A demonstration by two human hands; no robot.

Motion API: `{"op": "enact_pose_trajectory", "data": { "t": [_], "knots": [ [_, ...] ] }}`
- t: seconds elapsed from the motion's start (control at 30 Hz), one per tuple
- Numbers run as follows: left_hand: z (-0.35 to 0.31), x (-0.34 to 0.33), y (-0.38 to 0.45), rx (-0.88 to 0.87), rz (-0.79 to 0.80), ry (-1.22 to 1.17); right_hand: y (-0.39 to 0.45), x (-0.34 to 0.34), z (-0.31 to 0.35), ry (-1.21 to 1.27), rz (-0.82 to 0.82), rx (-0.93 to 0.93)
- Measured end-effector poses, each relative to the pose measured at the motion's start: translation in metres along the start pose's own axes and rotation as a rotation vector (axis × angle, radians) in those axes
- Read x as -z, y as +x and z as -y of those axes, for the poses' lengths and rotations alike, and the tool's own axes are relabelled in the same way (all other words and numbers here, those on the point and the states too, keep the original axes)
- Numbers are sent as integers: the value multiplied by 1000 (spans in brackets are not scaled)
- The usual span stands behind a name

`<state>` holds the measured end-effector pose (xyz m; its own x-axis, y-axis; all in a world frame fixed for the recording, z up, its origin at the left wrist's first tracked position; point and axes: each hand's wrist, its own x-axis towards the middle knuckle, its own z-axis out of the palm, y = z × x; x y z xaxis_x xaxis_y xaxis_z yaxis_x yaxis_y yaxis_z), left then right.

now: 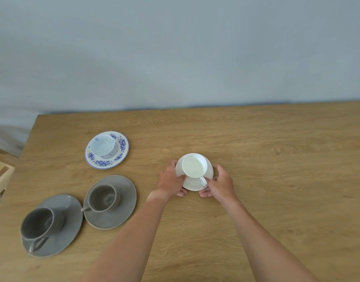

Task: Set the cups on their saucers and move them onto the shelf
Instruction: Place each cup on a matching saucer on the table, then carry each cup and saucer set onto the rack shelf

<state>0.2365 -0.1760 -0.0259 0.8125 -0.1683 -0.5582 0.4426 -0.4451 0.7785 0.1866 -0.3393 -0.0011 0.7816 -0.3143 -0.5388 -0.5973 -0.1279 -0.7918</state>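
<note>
A white cup [194, 165] stands on a white saucer [192, 182] in the middle of the wooden table [276, 180], its handle turned toward me. My left hand [172, 180] grips the saucer's left rim and my right hand [220, 183] grips its right rim, thumbs on top and fingers underneath. To the left, a blue-flowered cup [102, 147] sits on a matching saucer [122, 157]. Two grey cups [102, 197] [40, 223] each sit on a grey saucer [124, 208] [71, 216] at the front left.
A light wooden rack or shelf frame [1, 176] shows at the far left edge, beyond the table's left side. A grey wall [175, 58] runs behind the table's back edge.
</note>
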Motion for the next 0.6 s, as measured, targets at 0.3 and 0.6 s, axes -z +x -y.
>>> {"op": "enact_pose_trajectory", "data": {
  "t": [0.3,0.6],
  "knots": [
    [-24,37,-25,-25,-77,-111,-9,-18,40,-44,30,96],
    [-33,142,-64,-71,-263,-132,-35,-93,124,-151,173,239]
  ]
}}
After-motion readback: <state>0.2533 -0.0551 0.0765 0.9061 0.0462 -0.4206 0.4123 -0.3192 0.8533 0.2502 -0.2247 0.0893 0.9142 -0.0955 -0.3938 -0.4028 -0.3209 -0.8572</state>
